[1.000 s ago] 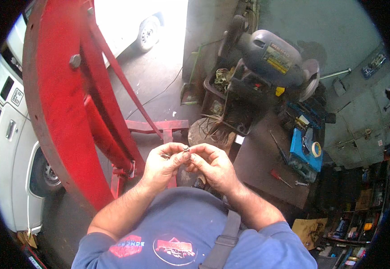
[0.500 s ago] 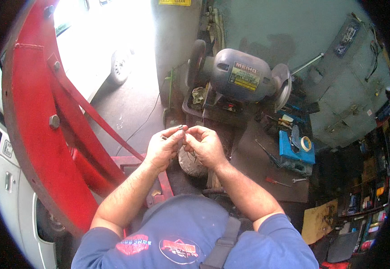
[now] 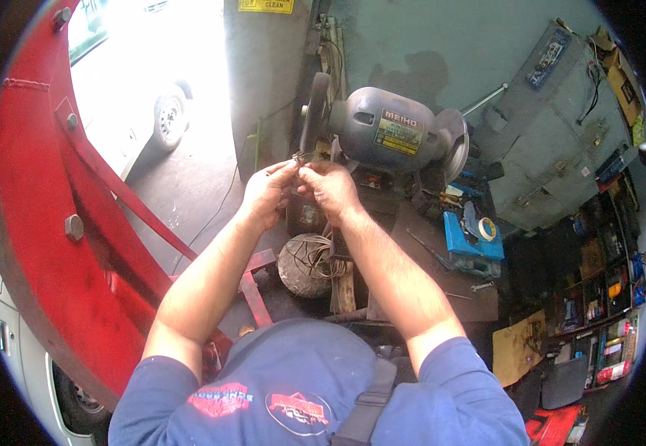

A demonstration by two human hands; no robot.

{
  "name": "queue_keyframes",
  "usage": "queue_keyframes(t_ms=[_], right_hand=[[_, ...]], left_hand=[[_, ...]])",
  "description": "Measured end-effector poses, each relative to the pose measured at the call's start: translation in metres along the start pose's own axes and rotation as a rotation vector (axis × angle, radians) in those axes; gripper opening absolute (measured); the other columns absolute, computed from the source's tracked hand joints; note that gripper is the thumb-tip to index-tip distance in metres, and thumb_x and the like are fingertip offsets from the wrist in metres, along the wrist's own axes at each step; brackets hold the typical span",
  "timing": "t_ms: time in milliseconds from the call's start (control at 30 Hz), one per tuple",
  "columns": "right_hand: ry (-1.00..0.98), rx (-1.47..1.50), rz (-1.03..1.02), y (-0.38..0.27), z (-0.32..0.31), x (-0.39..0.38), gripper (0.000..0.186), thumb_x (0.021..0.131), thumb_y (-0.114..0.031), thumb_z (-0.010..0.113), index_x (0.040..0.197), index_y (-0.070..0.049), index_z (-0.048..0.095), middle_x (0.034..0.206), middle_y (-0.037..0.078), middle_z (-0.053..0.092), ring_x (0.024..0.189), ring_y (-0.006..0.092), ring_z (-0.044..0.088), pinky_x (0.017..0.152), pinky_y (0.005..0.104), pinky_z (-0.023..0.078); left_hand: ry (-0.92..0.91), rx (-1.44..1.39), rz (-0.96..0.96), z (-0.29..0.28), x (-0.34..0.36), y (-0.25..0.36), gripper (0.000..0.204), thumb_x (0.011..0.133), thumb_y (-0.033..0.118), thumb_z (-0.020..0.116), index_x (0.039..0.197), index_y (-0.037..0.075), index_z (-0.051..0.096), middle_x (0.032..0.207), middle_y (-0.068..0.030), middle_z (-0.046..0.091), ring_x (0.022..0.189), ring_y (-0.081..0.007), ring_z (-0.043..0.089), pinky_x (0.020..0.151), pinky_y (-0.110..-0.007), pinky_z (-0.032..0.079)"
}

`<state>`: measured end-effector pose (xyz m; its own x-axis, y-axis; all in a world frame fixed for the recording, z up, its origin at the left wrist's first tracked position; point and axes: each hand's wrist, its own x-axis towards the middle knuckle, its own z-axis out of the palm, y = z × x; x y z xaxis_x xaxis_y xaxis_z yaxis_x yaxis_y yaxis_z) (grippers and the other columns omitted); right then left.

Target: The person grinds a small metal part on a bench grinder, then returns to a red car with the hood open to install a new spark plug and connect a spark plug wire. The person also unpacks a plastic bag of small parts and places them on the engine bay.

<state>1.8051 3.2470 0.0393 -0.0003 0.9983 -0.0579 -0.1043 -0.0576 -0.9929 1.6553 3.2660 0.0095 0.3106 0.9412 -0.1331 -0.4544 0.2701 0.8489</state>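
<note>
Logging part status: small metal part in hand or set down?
In hand: left hand and right hand pinch the small metal part at their fingertips.

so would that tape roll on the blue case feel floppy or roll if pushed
The tape roll would probably feel light for its size, as its middle is open. Its round outline suggests it would hold its shape rather than flop. With its open face turned up on the blue case, it seems likelier to slide than roll if pushed.

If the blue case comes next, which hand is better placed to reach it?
Probably the right hand: it is nearer the blue case, off to the right; the left hand would have to reach across.
</note>
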Motion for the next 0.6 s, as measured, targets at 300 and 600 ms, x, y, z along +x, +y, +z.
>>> queue_keyframes(t_ms=[300, 600], right_hand=[[0.037, 0.111, 0.093, 0.003, -0.003, 0.009, 0.016, 0.091, -0.015, 0.067, 0.1, -0.002, 0.068, 0.088, 0.004, 0.068, 0.073, 0.0132, 0.064, 0.066, 0.0274, 0.053], [0.024, -0.009, -0.005, 0.005, -0.002, 0.006, 0.02, 0.094, -0.018, 0.064, 0.101, 0.001, 0.068, 0.087, 0.006, 0.069, 0.071, 0.0138, 0.065, 0.063, 0.0273, 0.053]], left_hand=[[0.038, -0.041, -0.051, -0.001, 0.023, -0.006, 0.025, 0.09, 0.029, 0.069, 0.108, 0.011, 0.067, 0.087, -0.0005, 0.067, 0.068, -0.0104, 0.062, 0.05, -0.022, 0.041], [0.042, -0.055, -0.08, 0.007, 0.013, 0.002, 0.026, 0.091, 0.031, 0.07, 0.108, 0.012, 0.066, 0.087, 0.0004, 0.067, 0.065, -0.0071, 0.06, 0.046, -0.018, 0.033]])
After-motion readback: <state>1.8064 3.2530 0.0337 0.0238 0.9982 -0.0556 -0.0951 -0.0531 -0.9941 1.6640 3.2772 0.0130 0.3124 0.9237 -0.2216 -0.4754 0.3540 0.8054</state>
